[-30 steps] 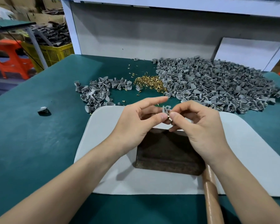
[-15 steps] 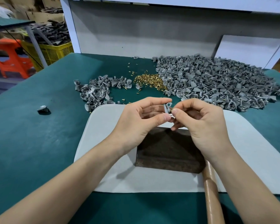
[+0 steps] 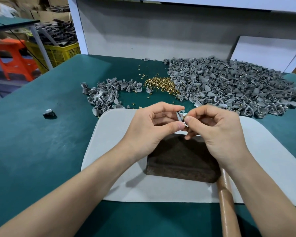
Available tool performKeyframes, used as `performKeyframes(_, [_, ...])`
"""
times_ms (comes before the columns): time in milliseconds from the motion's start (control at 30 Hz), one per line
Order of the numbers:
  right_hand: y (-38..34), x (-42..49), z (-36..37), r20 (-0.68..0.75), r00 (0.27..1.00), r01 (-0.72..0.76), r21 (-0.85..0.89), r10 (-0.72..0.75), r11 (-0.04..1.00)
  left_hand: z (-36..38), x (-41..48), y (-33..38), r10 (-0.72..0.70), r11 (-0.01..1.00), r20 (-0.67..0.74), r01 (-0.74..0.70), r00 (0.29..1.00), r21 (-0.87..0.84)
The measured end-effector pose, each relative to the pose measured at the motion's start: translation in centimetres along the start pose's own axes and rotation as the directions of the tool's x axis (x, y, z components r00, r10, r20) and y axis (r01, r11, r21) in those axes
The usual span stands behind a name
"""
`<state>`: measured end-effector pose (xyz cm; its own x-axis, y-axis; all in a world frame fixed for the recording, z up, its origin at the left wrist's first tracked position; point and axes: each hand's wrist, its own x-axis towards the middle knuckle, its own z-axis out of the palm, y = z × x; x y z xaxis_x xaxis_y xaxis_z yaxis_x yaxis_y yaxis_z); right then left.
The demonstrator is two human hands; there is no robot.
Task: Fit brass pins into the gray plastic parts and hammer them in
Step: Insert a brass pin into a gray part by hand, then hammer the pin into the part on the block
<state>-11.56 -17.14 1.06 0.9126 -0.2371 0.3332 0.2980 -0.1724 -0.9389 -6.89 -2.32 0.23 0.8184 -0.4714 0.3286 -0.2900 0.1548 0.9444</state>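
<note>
Head view: heap of brass pins (image 3: 160, 84) far, left of large pile of gray plastic parts (image 3: 229, 86); dark rusty block (image 3: 181, 159) near, partly hidden by hands. Left hand (image 3: 149, 127) and right hand (image 3: 219, 132) both pinch one gray plastic part (image 3: 180, 115) above it.

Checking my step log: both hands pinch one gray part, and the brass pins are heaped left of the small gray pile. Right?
Not quite. The head view shows the brass pins heaped right of the small gray pile, between it and the large gray pile. The left hand and right hand do pinch one gray part.
</note>
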Motion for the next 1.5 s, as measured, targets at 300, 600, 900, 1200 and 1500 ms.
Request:
performKeyframes(300, [-0.1,0.0,0.0,0.021,1.0,-0.005,-0.016,0.005,1.0,-0.1,-0.1,0.1,0.022,0.998,0.02,-0.023,1.0,0.062])
performKeyframes(600, [-0.1,-0.1,0.1,0.014,1.0,0.002,0.007,-0.002,1.0,0.0,0.0,0.1,0.046,0.997,0.033,-0.048,0.998,0.066])
performKeyframes(900, [0.5,-0.1,-0.2,0.036,0.999,0.037,-0.025,-0.036,0.999,0.3,-0.2,0.0,0.03,0.999,0.031,-0.031,0.999,0.013])
performKeyframes(1200, [0.8,0.4,-0.3,0.102,0.992,-0.098,0.264,0.074,0.959,0.4,-0.3,-0.1,0.029,0.999,-0.064,-0.031,0.998,-0.028])
performKeyframes(1500, [0.7,0.4,-0.3,0.093,0.991,-0.118,0.303,0.093,0.946,0.4,-0.2,0.0,-0.003,0.997,-0.062,-0.002,0.998,-0.078])
